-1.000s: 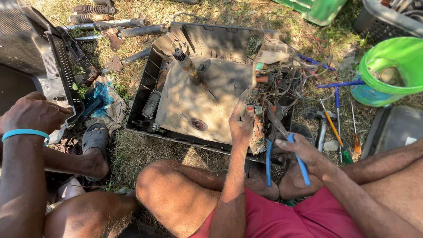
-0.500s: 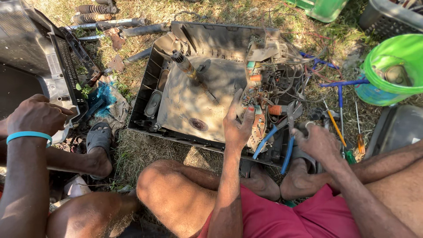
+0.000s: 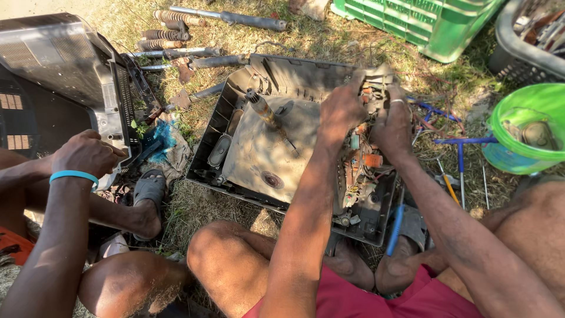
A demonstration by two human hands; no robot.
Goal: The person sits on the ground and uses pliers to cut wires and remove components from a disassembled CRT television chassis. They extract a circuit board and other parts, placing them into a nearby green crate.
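Gripping the circuit board (image 3: 359, 159) with both left hand (image 3: 341, 112) and right hand (image 3: 393, 125) clenched on its top edge; it's tilted up but wires below the fingers look attached, casing (image 3: 235, 118) already open.

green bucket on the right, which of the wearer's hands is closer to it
Right. The right hand grips the circuit board on the side facing the green bucket, apart from it across the grass. The left hand sits farther away, beyond the right one.

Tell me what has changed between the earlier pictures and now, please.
Both hands moved forward, away from the body: the left hand and right hand now grip the circuit board, and the right let go of the blue-handled pliers. The open casing and the other person's hand stayed as before.
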